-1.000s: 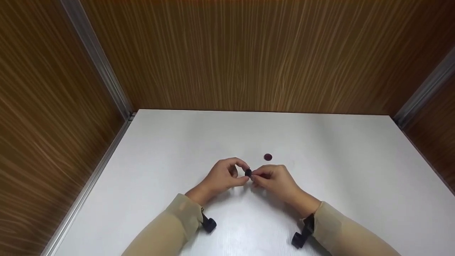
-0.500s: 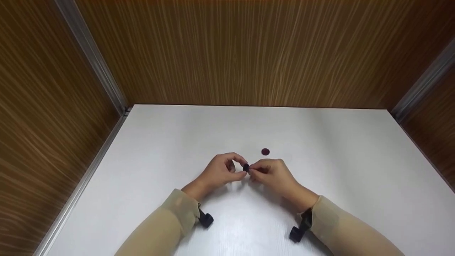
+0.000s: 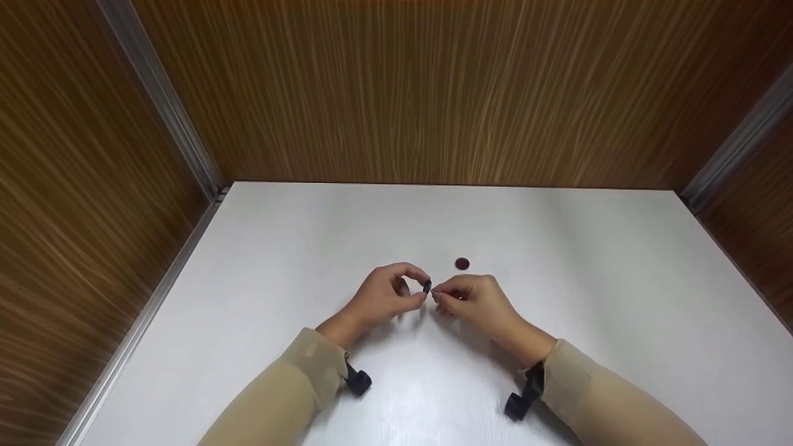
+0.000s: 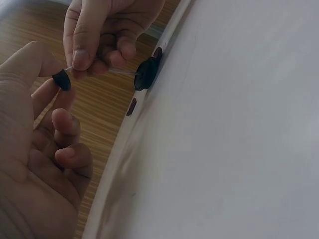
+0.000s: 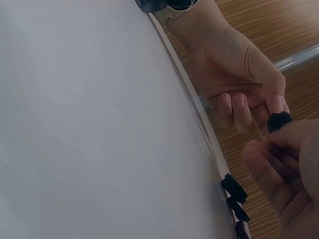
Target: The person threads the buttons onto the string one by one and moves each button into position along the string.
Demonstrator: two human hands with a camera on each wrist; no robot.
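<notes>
The left hand [image 3: 387, 294] pinches a small black cap [image 3: 427, 286] between thumb and forefinger, its other fingers loosely curled; the right hand [image 3: 471, 301] meets it from three o'clock, fingertips pinched on a thin pale pin [image 4: 122, 72] that runs toward a black disc [image 4: 145, 74] in the left wrist view; cap and pin sit just above the white bench [image 3: 557, 248], near its middle; the parts are tiny and gripped only at the fingertips, so a slight slip or misalignment could let the cap drop and roll off; both wrists angle inward, forearms in tan sleeves [image 3: 297, 396] coming from six o'clock, a black strap [image 3: 359, 381] at each wrist; a small dark red disc [image 3: 462, 264] lies on the bench at one o'clock of the hands, apart from them; wood-grain walls [image 3: 433, 93] enclose the bench
</notes>
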